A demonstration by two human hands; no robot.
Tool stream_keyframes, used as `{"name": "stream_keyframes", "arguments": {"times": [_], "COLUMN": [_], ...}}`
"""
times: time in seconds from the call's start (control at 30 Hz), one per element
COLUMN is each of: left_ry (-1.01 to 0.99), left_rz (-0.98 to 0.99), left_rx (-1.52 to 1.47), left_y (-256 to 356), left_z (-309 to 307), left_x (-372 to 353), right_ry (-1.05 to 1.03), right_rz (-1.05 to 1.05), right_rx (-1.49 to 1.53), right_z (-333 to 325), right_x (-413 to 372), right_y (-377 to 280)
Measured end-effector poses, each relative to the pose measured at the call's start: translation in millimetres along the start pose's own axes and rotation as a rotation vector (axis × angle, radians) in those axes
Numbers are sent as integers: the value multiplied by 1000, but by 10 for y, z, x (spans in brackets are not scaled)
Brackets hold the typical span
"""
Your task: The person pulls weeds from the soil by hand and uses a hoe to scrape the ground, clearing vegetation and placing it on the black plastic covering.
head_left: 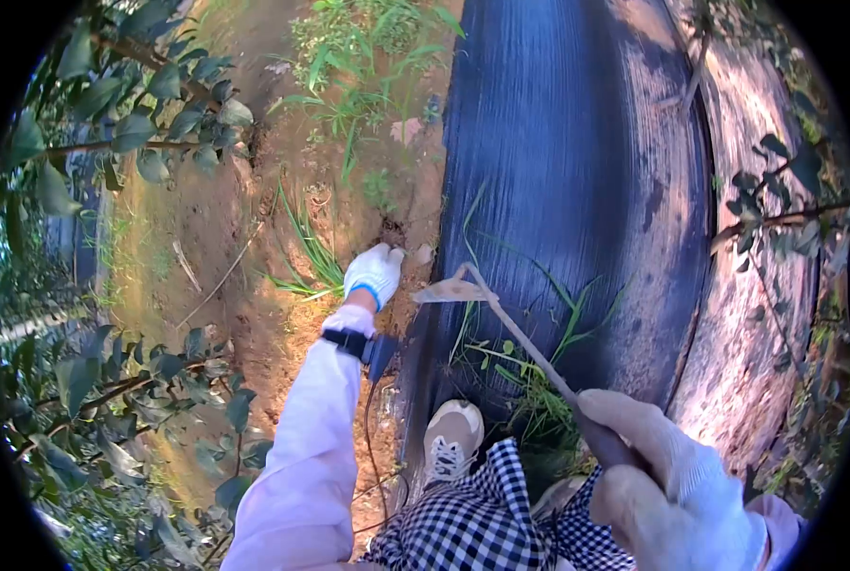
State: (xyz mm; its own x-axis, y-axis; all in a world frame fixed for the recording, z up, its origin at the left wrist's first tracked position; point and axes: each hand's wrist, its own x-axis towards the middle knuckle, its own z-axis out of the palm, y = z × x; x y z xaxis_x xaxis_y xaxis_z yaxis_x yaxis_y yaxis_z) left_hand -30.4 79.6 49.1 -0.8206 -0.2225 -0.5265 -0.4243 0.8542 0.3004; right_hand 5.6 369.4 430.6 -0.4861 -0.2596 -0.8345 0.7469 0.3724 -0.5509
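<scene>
My left hand (375, 271), in a white knit glove with a blue cuff edge, is low over the bare soil beside the black plastic sheet. Its fingers are curled downward, and the blades of a green grass clump (318, 255) converge at the hand's left side; the fingertips are hidden. My right hand (672, 476), in a pale glove, is closed around the handle of a small hoe (539, 357). The hoe's flat metal blade (453, 288) hangs over the sheet's left edge, just right of my left hand.
Black plastic sheet (539, 124) runs lengthwise on the right, with weeds (539, 381) near my shoe (453, 438). More weeds (368, 57) grow from the soil ahead. Leafy branches (92, 381) reach in from the left, others (791, 219) from the right. A cable (368, 447) hangs beside my left sleeve.
</scene>
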Motion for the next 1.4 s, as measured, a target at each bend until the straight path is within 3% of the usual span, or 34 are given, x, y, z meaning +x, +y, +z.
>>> {"name": "stream_keyframes", "arguments": {"times": [0.07, 0.1, 0.13, 0.2, 0.27, 0.3, 0.33, 0.4, 0.43, 0.53, 0.6, 0.67, 0.7, 0.73, 0.77, 0.83, 0.87, 0.9, 1.0, 1.03, 1.07, 1.1, 1.13, 1.2, 1.27, 1.33, 1.4], "left_ry": [116, 445, 527, 754, 231, -196, -301, 192, 329, -30, 324, 11, -256, -134, -135, -132, -133, -161, 297, 490, 494, 582, 577, 335, 330, 390, 401], "left_rz": [111, 160, 182, -60, 102, 126, -19, -98, -175, 42, 347, 553, 786, 1211, 1367, 1479, 1440, 1220, 384, 201, 137, 33, 63, 363, 255, 448, 240], "left_rx": [-176, -270, -377, -589, 347, 509, 480, 121, -20, 204, -5, 130, 256, -35, -143, -288, -321, -174, -367, -365, -470, -377, -291, -123, -8, -239, -454], "left_y": [-176, -239, -375, -494, -974, -873, -849, -808, -705, -679, -139, 566, 1037, 1088, 1195, 1331, 1319, 1224, 500, 179, -160, -164, -146, -137, -79, -229, -382], "left_z": [-42, -31, -91, -175, 93, 120, 112, 1, -99, 6, 63, 126, 22, 280, 322, 192, 94, 11, -123, -8, 63, -40, -127, -189, -89, -110, -151], "left_x": [-342, -404, -453, -575, -443, -400, -505, -424, -535, -447, -593, -844, -1034, -1182, -1343, -1394, -1306, -1114, -365, 1, 323, 415, 516, 771, 921, 998, 771], "right_ry": [-9, -11, -44, -65, -66, -62, -58, -47, -44, 12, 85, 223, 229, 316, 400, 449, 477, 505, 514, 517, 521, 523, 535, 553, 585, 600, 590], "right_rz": [-8, -27, -153, -170, -159, -169, -184, -199, -200, -227, -236, -229, -242, -206, -168, -242, -246, -250, -182, -162, -143, -122, -107, -81, -138, -127, -66], "right_rx": [67, 107, 112, 89, 48, 20, -7, -65, -99, -221, -276, -250, -274, -103, 72, 39, -8, -52, -141, -137, -132, -128, -166, -246, -387, -431, -285], "right_z": [12, 9, -32, -58, -42, -49, -53, -63, -66, -86, -130, -144, -93, -39, 3, -167, -251, -339, -653, -730, -790, -810, -784, -707, -745, -703, -718], "right_x": [-89, -96, -91, -101, -113, -134, -155, -184, -187, -240, -224, -115, -8, 103, 222, 450, 525, 611, 941, 1070, 1200, 1288, 1338, 1448, 1519, 1537, 1535], "right_y": [-37, -26, 38, 76, 62, 67, 69, 24, -5, -94, -128, -49, -48, -48, -33, 171, 212, 255, 433, 489, 543, 554, 510, 393, 467, 352, 234]}}
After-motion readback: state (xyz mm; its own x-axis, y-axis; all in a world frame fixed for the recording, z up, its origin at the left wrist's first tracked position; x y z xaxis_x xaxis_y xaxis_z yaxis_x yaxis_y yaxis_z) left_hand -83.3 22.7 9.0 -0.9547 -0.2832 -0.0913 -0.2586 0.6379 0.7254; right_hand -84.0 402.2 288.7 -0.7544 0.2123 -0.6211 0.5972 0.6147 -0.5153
